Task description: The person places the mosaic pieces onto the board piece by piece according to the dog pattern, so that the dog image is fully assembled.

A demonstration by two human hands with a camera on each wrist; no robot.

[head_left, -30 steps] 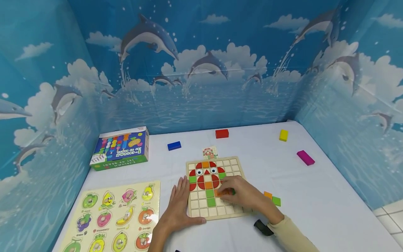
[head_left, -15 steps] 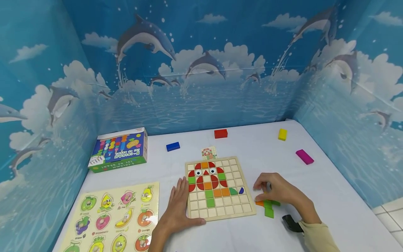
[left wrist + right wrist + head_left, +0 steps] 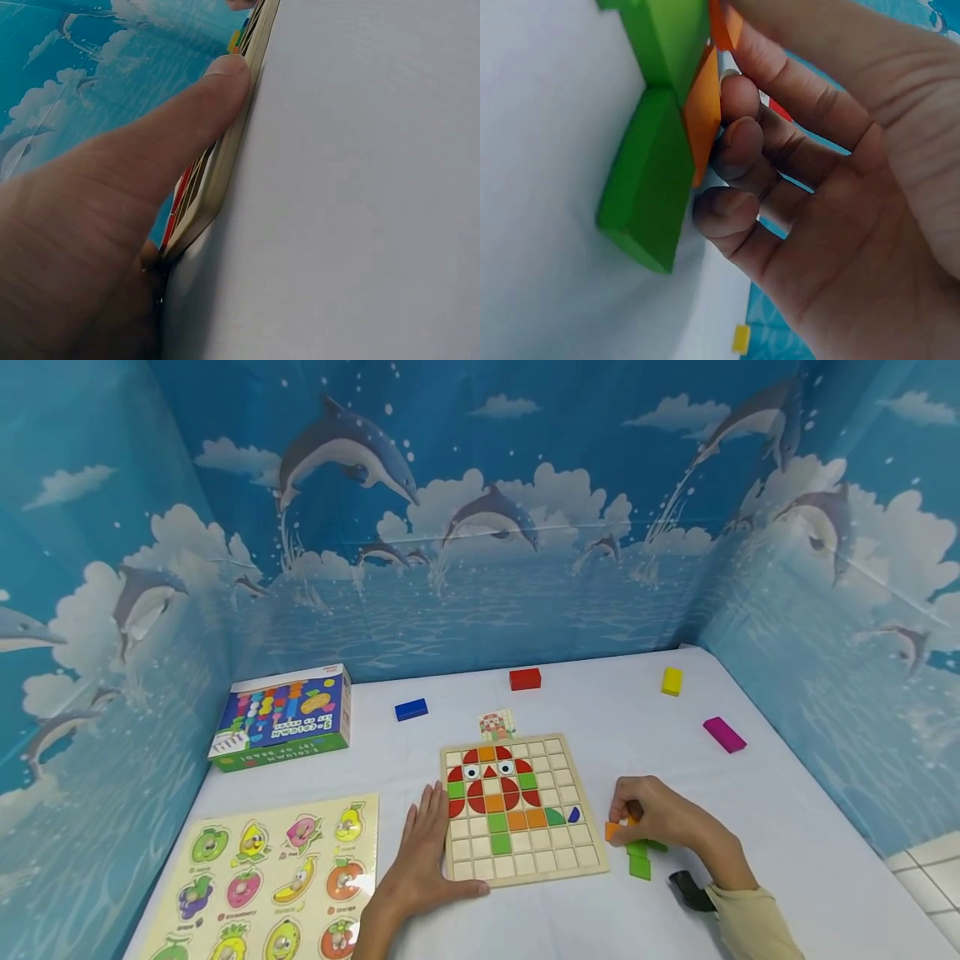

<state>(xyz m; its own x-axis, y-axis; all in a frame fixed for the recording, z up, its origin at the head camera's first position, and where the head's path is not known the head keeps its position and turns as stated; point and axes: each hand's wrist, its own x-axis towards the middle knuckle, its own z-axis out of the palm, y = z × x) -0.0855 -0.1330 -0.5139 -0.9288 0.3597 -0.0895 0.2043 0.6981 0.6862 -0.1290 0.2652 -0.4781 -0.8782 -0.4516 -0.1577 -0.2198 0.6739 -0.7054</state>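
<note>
Orange shows between the curled fingers of the right hand (image 3: 660, 818), whose grip pinches a small orange tile (image 3: 613, 830) just off the right edge of the wooden grid board (image 3: 521, 868). That hand rests low on the white desk (image 3: 750, 793), wrist bent inward, a beige sleeve (image 3: 750, 927) covering the forearm. Green tiles (image 3: 640, 858) lie touching the orange one, partly under the hand.

Flat and relaxed, the left hand (image 3: 427, 852) lies palm down against the board's left side, fingers straight, thumb stretched along the near edge; it grasps nothing.

From the left wrist view, the thumb (image 3: 187, 127) presses along the pale, rounded edge of the board (image 3: 217, 172), whose thickness and coloured inlays show edge-on, something the head view hides. The right wrist view shows the orange tile (image 3: 705, 112) wedged against the fingertips (image 3: 735, 142), with the green tiles (image 3: 649, 180) as thick, sharp-edged, glossy blocks.

On the board, red, orange and green pieces fill part of the square grid, with two round eyes; a small card (image 3: 498, 724) sits just behind it. Elsewhere on the desk lie a fruit puzzle (image 3: 273, 877), a printed box (image 3: 281, 714), and blue (image 3: 411, 709), red (image 3: 525, 678), yellow (image 3: 672, 681) and magenta (image 3: 724, 734) blocks.
</note>
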